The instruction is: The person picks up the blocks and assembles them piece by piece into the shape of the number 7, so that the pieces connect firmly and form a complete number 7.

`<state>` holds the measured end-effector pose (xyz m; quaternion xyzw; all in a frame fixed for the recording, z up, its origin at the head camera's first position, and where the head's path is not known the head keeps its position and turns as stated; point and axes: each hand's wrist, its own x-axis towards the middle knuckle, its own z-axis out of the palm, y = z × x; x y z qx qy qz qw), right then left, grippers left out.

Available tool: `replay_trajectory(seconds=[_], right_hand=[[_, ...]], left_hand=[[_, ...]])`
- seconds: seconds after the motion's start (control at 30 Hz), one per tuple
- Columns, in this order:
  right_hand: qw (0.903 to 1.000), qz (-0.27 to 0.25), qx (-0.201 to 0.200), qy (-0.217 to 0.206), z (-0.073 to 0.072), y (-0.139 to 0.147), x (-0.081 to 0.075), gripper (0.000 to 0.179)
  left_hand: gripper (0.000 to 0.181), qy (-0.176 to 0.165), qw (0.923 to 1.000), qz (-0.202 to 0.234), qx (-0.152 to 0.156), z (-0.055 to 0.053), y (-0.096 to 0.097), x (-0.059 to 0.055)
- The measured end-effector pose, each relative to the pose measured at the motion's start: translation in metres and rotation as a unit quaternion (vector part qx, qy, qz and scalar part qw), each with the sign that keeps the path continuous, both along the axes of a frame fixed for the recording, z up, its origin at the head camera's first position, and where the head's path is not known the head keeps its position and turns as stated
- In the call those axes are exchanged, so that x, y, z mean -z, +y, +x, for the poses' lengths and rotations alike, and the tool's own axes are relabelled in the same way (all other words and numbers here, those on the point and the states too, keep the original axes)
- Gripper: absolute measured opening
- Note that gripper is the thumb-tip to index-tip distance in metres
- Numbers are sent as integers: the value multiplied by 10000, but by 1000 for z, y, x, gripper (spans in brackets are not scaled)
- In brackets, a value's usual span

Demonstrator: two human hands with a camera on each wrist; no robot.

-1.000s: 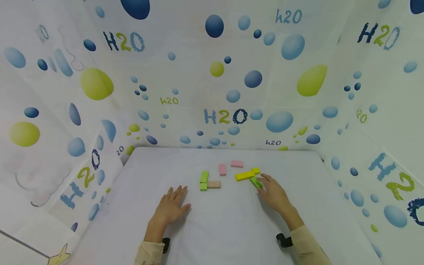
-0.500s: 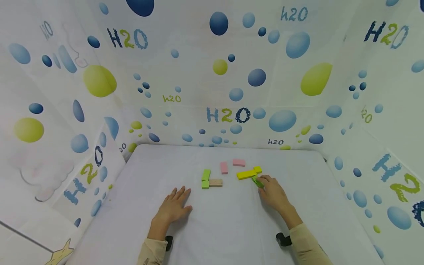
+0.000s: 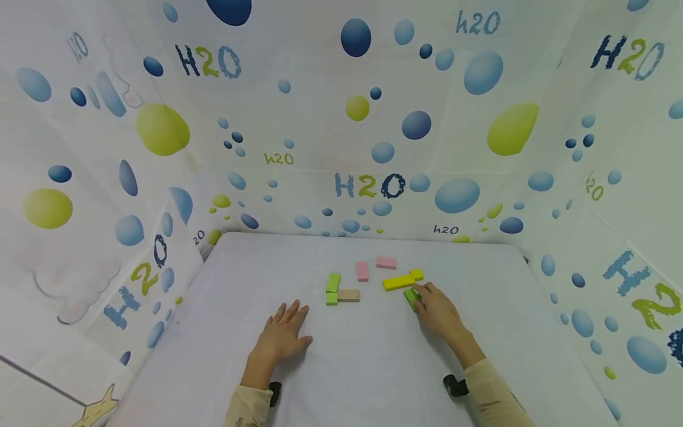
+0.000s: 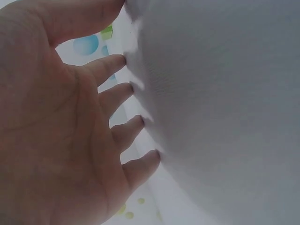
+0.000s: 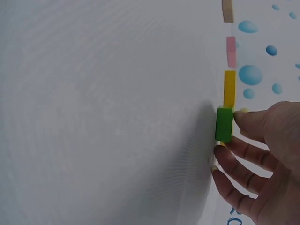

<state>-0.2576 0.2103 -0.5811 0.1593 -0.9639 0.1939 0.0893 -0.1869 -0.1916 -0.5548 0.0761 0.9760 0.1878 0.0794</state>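
Pinched a green block (image 3: 409, 299) with the right grip (image 3: 440, 311), near the long yellow block (image 3: 398, 283) on the white table (image 3: 363, 373). Rested the left grip (image 3: 278, 337), spread wide apart, on that table.

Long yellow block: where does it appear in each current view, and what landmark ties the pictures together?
Head: right of and below centre, the long yellow block, up and left from the right hand.
Left wrist: not visible.
Right wrist: right of centre, just above the green block.
Shared landmark: blue-spotted backdrop.
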Motion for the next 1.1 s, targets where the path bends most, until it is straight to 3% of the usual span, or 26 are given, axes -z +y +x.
replay_trajectory(seconds=[0.3,0.6,1.1], right_hand=[[9997,-41,6,-231,-1,-6,1,46],[9985,-216,-104,-495,1,-12,-3,43],[9965,-377,-120,-733,2,-20,-2,42]], left_hand=[[73,193,9998,9,16,2,0,8],[73,235,9997,-15,11,3,1,6],[73,17,9999,-145,34,2,0,-2]])
